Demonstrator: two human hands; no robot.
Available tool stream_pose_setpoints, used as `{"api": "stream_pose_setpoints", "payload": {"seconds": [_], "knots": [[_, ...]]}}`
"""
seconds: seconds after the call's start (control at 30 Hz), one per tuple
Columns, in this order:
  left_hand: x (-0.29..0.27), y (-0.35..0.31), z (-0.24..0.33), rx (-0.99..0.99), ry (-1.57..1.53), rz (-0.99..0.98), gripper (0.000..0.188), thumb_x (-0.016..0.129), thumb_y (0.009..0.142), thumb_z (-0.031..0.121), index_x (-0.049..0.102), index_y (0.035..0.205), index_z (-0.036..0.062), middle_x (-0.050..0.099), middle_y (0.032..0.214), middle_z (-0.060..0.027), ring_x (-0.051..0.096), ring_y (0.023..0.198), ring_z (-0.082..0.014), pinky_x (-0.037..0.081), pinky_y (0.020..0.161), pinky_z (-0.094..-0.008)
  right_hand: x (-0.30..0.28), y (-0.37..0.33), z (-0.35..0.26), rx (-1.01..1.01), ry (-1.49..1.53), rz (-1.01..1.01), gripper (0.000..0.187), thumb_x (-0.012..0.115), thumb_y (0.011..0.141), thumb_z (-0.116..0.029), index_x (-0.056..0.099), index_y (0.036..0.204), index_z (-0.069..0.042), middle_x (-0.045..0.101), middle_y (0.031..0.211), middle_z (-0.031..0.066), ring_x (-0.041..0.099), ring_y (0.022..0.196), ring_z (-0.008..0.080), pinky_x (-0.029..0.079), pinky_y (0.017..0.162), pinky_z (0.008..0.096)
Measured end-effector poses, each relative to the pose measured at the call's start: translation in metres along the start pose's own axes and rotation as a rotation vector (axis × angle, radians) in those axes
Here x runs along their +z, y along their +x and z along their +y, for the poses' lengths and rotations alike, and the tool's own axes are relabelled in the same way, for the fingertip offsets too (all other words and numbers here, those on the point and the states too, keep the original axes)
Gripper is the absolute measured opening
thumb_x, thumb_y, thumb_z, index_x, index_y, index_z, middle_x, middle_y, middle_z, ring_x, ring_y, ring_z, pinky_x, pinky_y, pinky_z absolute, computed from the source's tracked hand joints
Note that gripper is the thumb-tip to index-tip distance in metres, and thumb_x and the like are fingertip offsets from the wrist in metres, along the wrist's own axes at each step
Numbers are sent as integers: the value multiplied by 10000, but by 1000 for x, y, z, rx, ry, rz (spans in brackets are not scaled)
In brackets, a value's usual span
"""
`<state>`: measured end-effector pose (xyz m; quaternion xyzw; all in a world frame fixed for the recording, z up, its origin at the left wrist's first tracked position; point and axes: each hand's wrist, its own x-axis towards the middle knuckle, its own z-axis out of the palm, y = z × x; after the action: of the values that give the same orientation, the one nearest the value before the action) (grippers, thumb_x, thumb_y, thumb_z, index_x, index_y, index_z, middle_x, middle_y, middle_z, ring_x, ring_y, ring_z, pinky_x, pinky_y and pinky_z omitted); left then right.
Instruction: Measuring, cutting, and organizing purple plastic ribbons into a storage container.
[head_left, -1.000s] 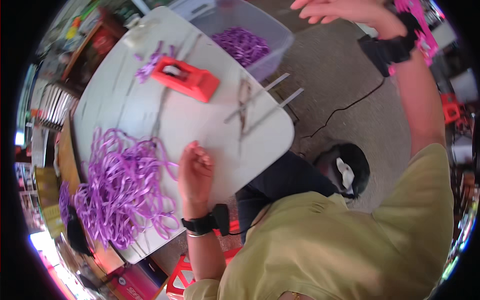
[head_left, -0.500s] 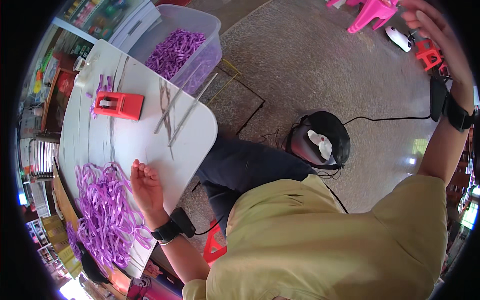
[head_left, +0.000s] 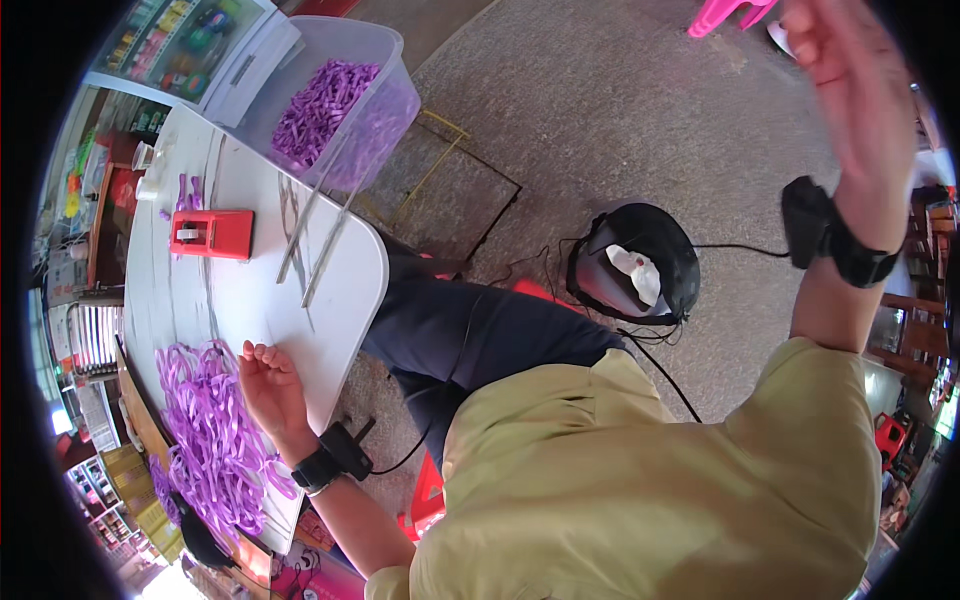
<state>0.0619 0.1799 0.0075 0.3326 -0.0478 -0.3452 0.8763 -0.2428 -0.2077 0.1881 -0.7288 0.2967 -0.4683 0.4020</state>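
My left hand (head_left: 265, 385) rests on the white table (head_left: 250, 290), fingers loosely curled and holding nothing, right beside a heap of purple ribbon strips (head_left: 205, 430). A black band with a small device sits on that wrist. My right hand (head_left: 850, 85) is raised high at the upper right, blurred, fingers spread and holding nothing, with a black wrist device below it. A red tape dispenser (head_left: 212, 233) stands farther up the table, with scissors and two thin metal rods (head_left: 312, 240) lying past it.
A clear plastic bin (head_left: 340, 95) of cut purple strips stands at the table's far end. A black helmet (head_left: 635, 265) lies on the speckled floor with a cable running from it. Shelves of goods line the left side. A pink stool sits at the top.
The view has swung toward the floor and my lap. My right hand swept from the top middle to the upper right. My left hand stays on the table by the ribbon heap.
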Motion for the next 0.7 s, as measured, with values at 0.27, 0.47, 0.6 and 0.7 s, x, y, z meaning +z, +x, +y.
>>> {"api": "stream_pose_setpoints", "payload": {"seconds": [0.27,0.47,0.6,0.7], "knots": [[123,-20,2,144,329,-275,140,382,918,139,463,923,25,313,715,-5,305,645,-117,310,619,-249,55,-47,23,238,386,-932,145,478,865,-114,558,909,-1,556,699,31,513,621,52,404,552,179],[191,-1,30,280,351,-475,147,355,925,119,452,872,22,284,695,0,297,645,-121,292,619,-270,82,-54,5,169,485,-949,109,514,845,-78,567,903,-3,566,716,26,537,650,68,420,571,191],[215,-3,84,345,332,-523,118,352,908,73,435,844,18,292,690,-8,314,661,-131,290,640,-295,96,-55,0,-57,299,-1004,87,557,824,-82,587,878,-20,589,726,22,551,646,75,419,555,210],[215,-3,121,330,388,-606,147,335,888,14,365,749,53,275,667,-11,299,655,-136,292,640,-307,94,-51,8,-184,128,-923,79,577,808,-84,594,856,-25,601,735,22,550,633,80,416,556,215]]}}
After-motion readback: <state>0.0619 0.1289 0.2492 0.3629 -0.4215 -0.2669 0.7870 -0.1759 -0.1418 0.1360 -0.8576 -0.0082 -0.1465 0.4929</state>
